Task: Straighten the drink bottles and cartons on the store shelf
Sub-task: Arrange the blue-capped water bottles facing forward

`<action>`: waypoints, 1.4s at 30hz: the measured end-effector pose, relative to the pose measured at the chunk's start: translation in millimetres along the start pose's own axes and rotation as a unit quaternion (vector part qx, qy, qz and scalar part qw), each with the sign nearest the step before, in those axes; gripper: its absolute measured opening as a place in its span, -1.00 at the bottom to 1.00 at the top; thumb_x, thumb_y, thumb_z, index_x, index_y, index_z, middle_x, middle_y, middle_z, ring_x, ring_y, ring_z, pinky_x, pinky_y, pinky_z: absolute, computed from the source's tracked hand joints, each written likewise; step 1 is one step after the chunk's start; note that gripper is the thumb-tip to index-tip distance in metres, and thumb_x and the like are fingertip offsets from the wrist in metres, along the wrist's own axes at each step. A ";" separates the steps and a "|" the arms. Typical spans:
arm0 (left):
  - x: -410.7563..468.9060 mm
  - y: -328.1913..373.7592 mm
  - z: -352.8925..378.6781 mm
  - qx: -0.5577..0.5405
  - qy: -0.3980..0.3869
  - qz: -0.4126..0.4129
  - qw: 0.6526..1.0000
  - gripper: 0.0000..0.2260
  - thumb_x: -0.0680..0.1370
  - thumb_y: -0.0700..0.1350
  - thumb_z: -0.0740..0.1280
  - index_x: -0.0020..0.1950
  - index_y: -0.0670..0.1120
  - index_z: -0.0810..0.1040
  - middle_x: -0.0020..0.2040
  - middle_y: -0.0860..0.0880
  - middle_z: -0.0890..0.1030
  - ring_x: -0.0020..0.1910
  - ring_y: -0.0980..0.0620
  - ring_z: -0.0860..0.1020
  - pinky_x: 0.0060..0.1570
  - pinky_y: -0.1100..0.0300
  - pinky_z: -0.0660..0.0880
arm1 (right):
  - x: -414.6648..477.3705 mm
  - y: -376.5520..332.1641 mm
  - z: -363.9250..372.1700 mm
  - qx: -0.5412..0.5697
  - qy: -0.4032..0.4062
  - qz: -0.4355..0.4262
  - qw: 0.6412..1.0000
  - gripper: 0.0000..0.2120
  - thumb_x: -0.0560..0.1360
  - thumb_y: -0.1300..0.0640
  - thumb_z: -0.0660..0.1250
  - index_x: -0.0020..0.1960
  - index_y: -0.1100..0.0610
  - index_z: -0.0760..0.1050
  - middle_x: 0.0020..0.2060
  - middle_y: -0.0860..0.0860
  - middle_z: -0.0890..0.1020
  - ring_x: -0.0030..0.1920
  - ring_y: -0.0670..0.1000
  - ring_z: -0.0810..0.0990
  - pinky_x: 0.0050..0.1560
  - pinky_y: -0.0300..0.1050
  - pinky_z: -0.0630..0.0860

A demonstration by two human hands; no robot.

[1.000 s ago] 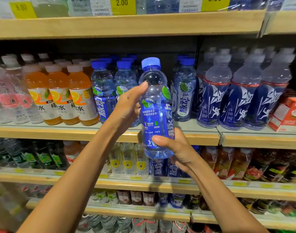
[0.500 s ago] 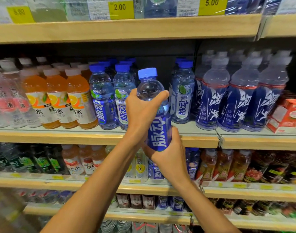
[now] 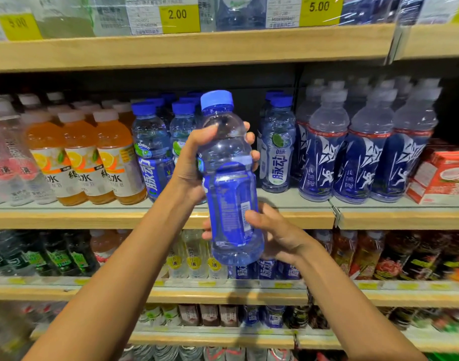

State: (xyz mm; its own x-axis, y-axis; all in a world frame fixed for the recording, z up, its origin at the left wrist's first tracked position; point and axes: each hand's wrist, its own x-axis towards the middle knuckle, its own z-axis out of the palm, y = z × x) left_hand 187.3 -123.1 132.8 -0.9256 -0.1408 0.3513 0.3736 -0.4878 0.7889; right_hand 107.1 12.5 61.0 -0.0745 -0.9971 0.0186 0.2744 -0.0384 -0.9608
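Wood-edged store shelves [image 3: 92, 220] packed with drinks fill the frame. At centre, lifted off them, a clear plastic bottle with blue cap and blue label [image 3: 231, 199] is held nearly upright. The left hand [image 3: 190, 165] wraps its shoulder and the right hand [image 3: 278, 235] grips low on the label. It looks full, so probably weighty. The smooth walls may slip, so the narrower waist looks the safest hold.

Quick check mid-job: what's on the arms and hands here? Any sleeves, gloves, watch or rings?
Nothing worn shows. The left hand and right hand are gloveless, with no ring on the fingers in view. The left forearm and right forearm are uncovered to the frame's bottom edge: no sleeve, watch or band at either wrist.
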 end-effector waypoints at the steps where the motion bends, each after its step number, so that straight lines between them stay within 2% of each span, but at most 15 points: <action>1: 0.4 -2.2 -2.0 -0.010 -0.018 -0.005 1.000 -0.45 0.17 0.02 0.61 0.06 -0.19 0.60 -0.08 -0.08 0.61 -0.16 -0.08 0.62 -0.08 0.07 0.58 | 0.7 -1.7 4.8 -0.020 -0.011 -0.013 1.000 0.09 -0.02 -0.17 0.66 0.35 0.26 0.34 0.19 0.30 0.56 0.22 0.34 0.52 0.28 0.37 0.36; 3: -0.1 -7.4 -5.8 -0.021 -0.034 -0.013 0.999 -0.44 0.17 0.03 0.61 0.06 -0.19 0.61 -0.08 -0.07 0.61 -0.15 -0.07 0.62 -0.07 0.07 0.58 | 1.6 -1.8 11.5 -0.054 -0.006 -0.034 0.998 -0.08 0.05 -0.12 0.64 0.27 0.27 0.43 0.10 0.27 0.60 0.11 0.28 0.58 0.22 0.26 0.46; 6: -1.9 -11.6 -11.0 -0.013 -0.041 -0.019 0.999 -0.44 0.18 0.07 0.61 0.06 -0.19 0.63 -0.06 -0.09 0.64 -0.10 -0.09 0.64 -0.01 0.05 0.59 | 2.5 5.8 13.9 -0.095 0.033 -0.077 0.992 -0.51 0.19 0.00 0.53 0.07 0.13 0.57 -0.04 0.14 0.67 -0.04 0.11 0.64 0.06 0.06 0.58; 9: -4.6 -11.0 -15.0 0.061 -0.001 -0.016 0.998 -0.41 0.17 0.18 0.59 0.05 -0.14 0.68 0.01 -0.11 0.68 -0.01 -0.07 0.66 0.02 0.05 0.59 | 2.4 12.8 14.6 -0.164 0.090 -0.125 0.974 -0.76 0.27 0.05 0.53 -0.09 0.00 0.60 -0.22 -0.06 0.69 -0.19 -0.10 0.65 -0.18 -0.26 0.56; 13: -9.6 -10.0 -14.3 0.156 0.078 -0.020 0.984 -0.33 0.13 0.32 0.55 0.10 -0.07 0.66 0.07 -0.12 0.68 0.02 -0.06 0.65 -0.04 0.09 0.59 | 4.8 17.2 13.9 -0.238 0.216 -0.150 0.935 -0.55 0.25 0.07 0.59 0.05 0.13 0.49 -0.15 0.01 0.69 -0.16 -0.06 0.67 -0.12 -0.18 0.59; 17: -12.3 -17.6 -14.6 0.266 0.174 0.006 0.948 -0.50 0.50 0.23 0.31 0.18 -0.16 0.56 0.07 -0.11 0.63 0.00 -0.08 0.58 0.05 0.18 0.47 | 2.6 16.5 7.4 -0.266 0.315 -0.175 0.894 -0.42 0.23 0.02 0.60 0.14 0.06 0.41 -0.09 -0.11 0.65 -0.14 -0.21 0.63 -0.14 -0.35 0.54; 19: -16.1 -29.7 -19.2 0.386 0.209 0.065 0.896 -0.65 0.57 0.08 0.26 0.04 -0.19 0.60 -0.03 -0.08 0.68 -0.06 0.01 0.63 0.01 0.21 0.53 | 0.9 13.9 0.2 -0.269 0.354 -0.194 0.875 -0.44 0.24 0.05 0.60 0.12 0.04 0.39 -0.14 -0.16 0.63 -0.17 -0.28 0.61 -0.20 -0.45 0.48; 20: -19.2 -37.6 -23.9 0.473 0.205 0.096 0.852 -0.72 0.59 0.01 0.26 0.00 -0.20 0.60 -0.06 -0.07 0.68 -0.06 0.02 0.63 0.01 0.16 0.55 | 0.3 12.8 -4.9 -0.275 0.373 -0.204 0.862 -0.46 0.24 0.07 0.60 0.09 0.03 0.39 -0.17 -0.18 0.62 -0.19 -0.32 0.59 -0.24 -0.50 0.45; 22: -27.1 -55.1 -39.6 0.660 0.173 0.126 0.720 -0.78 0.61 -0.05 0.26 0.00 -0.18 0.60 -0.06 -0.04 0.65 -0.05 -0.02 0.61 0.00 0.03 0.54 | 0.4 10.6 -16.7 -0.294 0.407 -0.210 0.839 -0.48 0.25 0.07 0.60 0.05 0.02 0.36 -0.20 -0.19 0.59 -0.21 -0.38 0.56 -0.27 -0.54 0.40; 25: -31.4 -73.1 -64.0 0.850 0.075 0.161 0.495 -0.70 0.59 0.00 0.17 -0.03 -0.17 0.61 -0.10 -0.07 0.62 -0.12 -0.07 0.60 -0.21 0.09 0.52 | 5.4 7.8 -35.3 -0.319 0.449 -0.197 0.811 -0.45 0.25 0.02 0.59 0.07 0.03 0.34 -0.15 -0.18 0.56 -0.19 -0.36 0.55 -0.24 -0.52 0.42; 27: -29.2 -81.4 -77.4 0.903 -0.012 0.172 0.393 -0.68 0.56 0.00 0.15 -0.07 -0.17 0.61 -0.15 -0.10 0.61 -0.20 -0.10 0.59 -0.28 0.10 0.50 | 11.6 6.8 -46.0 -0.330 0.476 -0.180 0.795 -0.41 0.24 -0.04 0.58 0.10 0.07 0.33 -0.09 -0.08 0.58 -0.13 -0.22 0.58 -0.11 -0.35 0.50; 30: -24.6 -87.0 -94.6 0.917 -0.072 0.168 0.354 -0.69 0.57 0.00 0.15 0.02 -0.18 0.58 -0.06 -0.12 0.60 -0.14 -0.10 0.57 -0.17 0.05 0.54 | 22.6 8.7 -57.0 -0.345 0.509 -0.169 0.771 -0.39 0.25 -0.07 0.57 0.10 0.09 0.29 -0.03 0.02 0.57 -0.03 0.04 0.58 -0.03 -0.11 0.50; 35: -18.0 -91.3 -111.5 0.916 -0.090 0.179 0.347 -0.69 0.59 0.01 0.15 0.10 -0.17 0.54 0.02 -0.13 0.57 -0.08 -0.10 0.55 -0.13 0.05 0.54 | 38.0 11.7 -64.7 -0.335 0.541 -0.173 0.751 -0.38 0.27 -0.09 0.56 0.13 0.07 0.28 0.03 0.06 0.57 0.04 0.07 0.57 0.06 0.02 0.53; 39: -19.8 -95.3 -118.1 0.916 -0.075 0.207 0.334 -0.66 0.60 0.02 0.14 0.14 -0.18 0.53 0.06 -0.13 0.58 -0.03 -0.09 0.55 -0.07 0.10 0.54 | 41.0 13.7 -68.7 -0.356 0.532 -0.168 0.750 -0.36 0.33 -0.06 0.53 0.22 0.15 0.26 0.11 0.07 0.46 0.13 0.06 0.48 0.05 -0.15 0.42; 42: -20.5 -96.4 -120.2 0.913 -0.073 0.208 0.342 -0.67 0.62 0.03 0.11 0.16 -0.17 0.50 0.07 -0.13 0.58 -0.01 -0.09 0.55 -0.04 0.09 0.53 | 32.0 21.9 -71.4 -0.379 0.543 -0.189 0.725 -0.35 0.34 0.01 0.53 0.27 0.17 0.28 0.14 0.06 0.44 0.14 0.01 0.44 0.00 -0.36 0.28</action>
State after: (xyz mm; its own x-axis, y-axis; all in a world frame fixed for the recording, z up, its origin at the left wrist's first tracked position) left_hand 163.0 -176.7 -11.0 -0.8066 0.2396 0.5404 0.0094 0.9193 -0.3935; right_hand 42.3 -15.4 20.9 -0.8309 -0.2697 0.4867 -0.5376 0.1630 -0.8273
